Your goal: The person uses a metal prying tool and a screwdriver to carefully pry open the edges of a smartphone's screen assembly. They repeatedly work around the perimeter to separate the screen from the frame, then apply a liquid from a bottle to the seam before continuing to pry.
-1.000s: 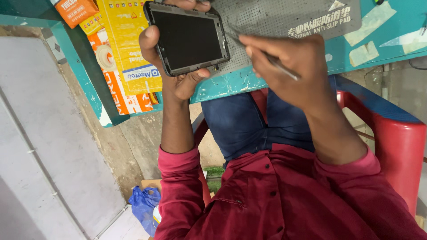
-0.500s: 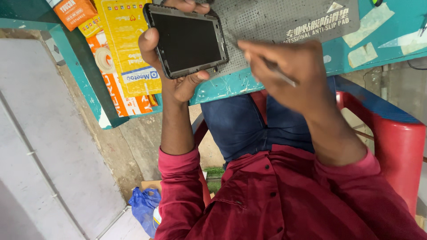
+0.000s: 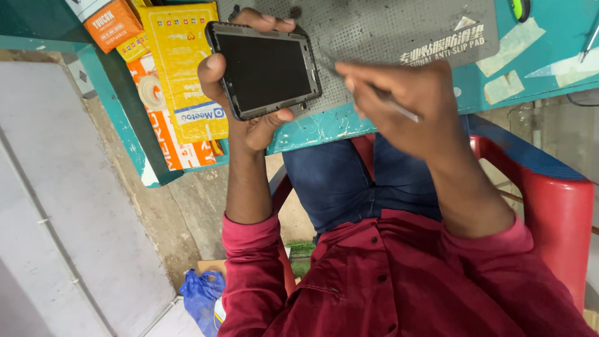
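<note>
Head view: left hand (image 3: 240,103) grips a dark-screened smartphone (image 3: 265,68) by its edges, fingers wrapped around the frame, holding it tilted above a grey perforated anti-slip mat (image 3: 399,31) on the teal workbench (image 3: 549,68). Right hand (image 3: 405,103) pinches a thin metal tool (image 3: 399,109), fingers closed narrowly, tip angled toward the phone's edge, probably for fine control. Yellow and orange packets (image 3: 181,68) lie beside the phone.

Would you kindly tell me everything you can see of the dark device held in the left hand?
The phone is a flat dark rectangle with a black, unlit screen and a grey frame around it. It is tilted, screen toward the camera, above the grey perforated mat. The left hand grips it, thumb on the near edge, fingertips over the far one. Its back is hidden.
</note>
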